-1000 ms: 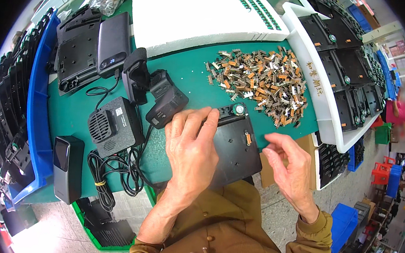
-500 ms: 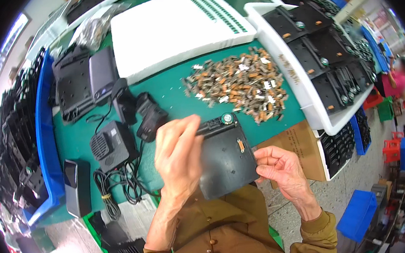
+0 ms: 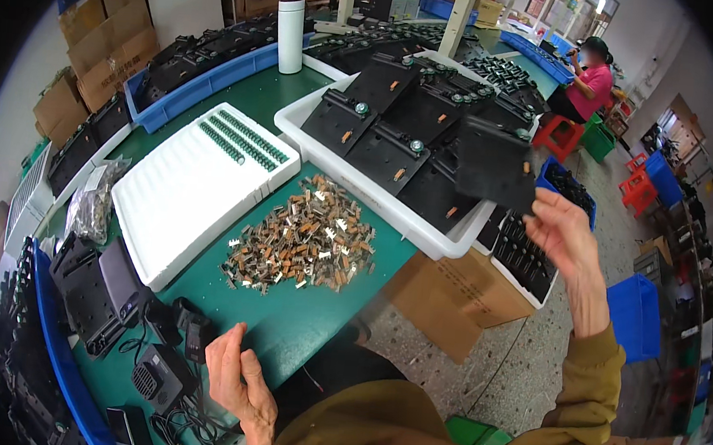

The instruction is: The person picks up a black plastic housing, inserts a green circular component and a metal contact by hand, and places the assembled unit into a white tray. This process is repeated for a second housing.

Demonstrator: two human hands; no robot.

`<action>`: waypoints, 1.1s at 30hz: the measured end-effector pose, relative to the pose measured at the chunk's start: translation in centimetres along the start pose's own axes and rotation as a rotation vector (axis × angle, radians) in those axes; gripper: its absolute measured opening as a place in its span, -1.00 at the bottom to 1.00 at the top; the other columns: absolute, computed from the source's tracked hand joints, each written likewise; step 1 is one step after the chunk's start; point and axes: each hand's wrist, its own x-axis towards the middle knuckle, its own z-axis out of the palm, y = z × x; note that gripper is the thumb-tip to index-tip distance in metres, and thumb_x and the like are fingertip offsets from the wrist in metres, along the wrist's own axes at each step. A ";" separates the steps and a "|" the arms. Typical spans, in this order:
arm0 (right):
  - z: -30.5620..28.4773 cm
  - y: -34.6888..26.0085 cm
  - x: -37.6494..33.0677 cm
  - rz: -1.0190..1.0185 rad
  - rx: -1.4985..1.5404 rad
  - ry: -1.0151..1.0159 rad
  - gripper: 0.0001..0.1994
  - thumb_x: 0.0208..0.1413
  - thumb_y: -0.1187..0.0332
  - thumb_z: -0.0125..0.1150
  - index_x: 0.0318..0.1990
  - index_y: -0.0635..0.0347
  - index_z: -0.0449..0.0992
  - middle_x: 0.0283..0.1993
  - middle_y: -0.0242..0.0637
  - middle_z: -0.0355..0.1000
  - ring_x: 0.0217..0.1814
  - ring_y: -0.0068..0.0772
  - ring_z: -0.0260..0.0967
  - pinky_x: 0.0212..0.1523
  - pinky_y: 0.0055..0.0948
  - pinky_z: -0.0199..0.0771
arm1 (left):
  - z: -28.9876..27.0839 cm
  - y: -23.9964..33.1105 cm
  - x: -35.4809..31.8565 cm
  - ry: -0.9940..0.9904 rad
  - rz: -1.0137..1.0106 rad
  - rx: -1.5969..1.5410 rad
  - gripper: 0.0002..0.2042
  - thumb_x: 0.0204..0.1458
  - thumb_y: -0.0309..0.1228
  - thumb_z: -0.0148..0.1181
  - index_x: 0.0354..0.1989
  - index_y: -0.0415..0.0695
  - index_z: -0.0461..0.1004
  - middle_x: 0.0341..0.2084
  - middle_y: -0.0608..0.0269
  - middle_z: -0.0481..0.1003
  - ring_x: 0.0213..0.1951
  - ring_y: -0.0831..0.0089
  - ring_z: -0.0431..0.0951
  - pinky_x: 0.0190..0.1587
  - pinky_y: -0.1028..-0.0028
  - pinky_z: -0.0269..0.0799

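My right hand grips the near right corner of a black plastic panel, which is a little blurred. It is held at the right side of a white tray of similar black panels that bear small orange connectors. Whether the panel touches those under it I cannot tell. My left hand hovers at the table's near edge, fingers loosely apart with nothing in them. Beyond it lies a heap of small orange and grey connectors. Black adapters and cables are close to its left.
A white foam tray with rows of green parts lies left of the heap. A white bottle stands behind. A cardboard box sits below the white tray's near corner. A person in pink works at the far right.
The view has swung up and right. My right hand has carried the black panel from in front of me to the white tray. My left hand has moved away from the panel.
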 end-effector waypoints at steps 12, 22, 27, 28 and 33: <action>-3.9 2.8 15.7 -0.096 -0.077 0.452 -0.74 0.10 0.61 0.22 -0.03 0.41 0.49 -0.26 -0.16 0.53 -0.38 -0.35 0.54 -0.40 -0.45 0.65 | -0.3 0.0 0.1 -0.081 -0.050 0.031 -0.76 0.18 -0.52 0.12 -0.03 -0.34 0.54 -0.20 0.01 0.57 -0.15 0.16 0.50 -0.06 0.32 0.41; -2.9 3.5 20.4 -0.053 -0.221 0.513 -0.82 0.11 0.61 0.20 -0.12 0.27 0.56 -0.30 -0.28 0.53 -0.41 -0.41 0.53 -0.39 -0.43 0.62 | -0.1 -0.1 0.2 -0.112 -0.090 0.026 -0.76 0.16 -0.54 0.13 -0.03 -0.35 0.54 -0.22 0.00 0.58 -0.18 0.15 0.52 -0.07 0.30 0.42; -3.1 3.3 21.5 -0.059 -0.181 0.510 -0.87 0.08 0.64 0.22 -0.22 0.26 0.54 -0.34 -0.27 0.52 -0.42 -0.34 0.54 -0.44 -0.42 0.62 | -0.1 -0.1 0.3 -0.123 -0.101 0.020 -0.77 0.16 -0.56 0.12 -0.04 -0.35 0.54 -0.23 0.01 0.58 -0.20 0.15 0.52 -0.07 0.30 0.43; -2.9 3.3 21.6 -0.049 -0.181 0.506 -0.88 0.07 0.64 0.22 -0.25 0.26 0.53 -0.35 -0.27 0.51 -0.41 -0.31 0.56 -0.46 -0.43 0.61 | -0.1 0.0 0.3 -0.124 -0.101 0.016 -0.77 0.15 -0.57 0.12 -0.04 -0.35 0.54 -0.23 0.01 0.58 -0.20 0.16 0.52 -0.08 0.30 0.43; -2.6 3.0 22.0 -0.017 -0.218 0.505 -0.89 0.06 0.65 0.20 -0.27 0.27 0.50 -0.36 -0.22 0.51 -0.41 -0.27 0.57 -0.49 -0.46 0.60 | -0.1 -0.1 0.3 -0.122 -0.104 0.012 -0.77 0.15 -0.57 0.12 -0.03 -0.35 0.54 -0.25 0.01 0.59 -0.22 0.17 0.53 -0.09 0.31 0.44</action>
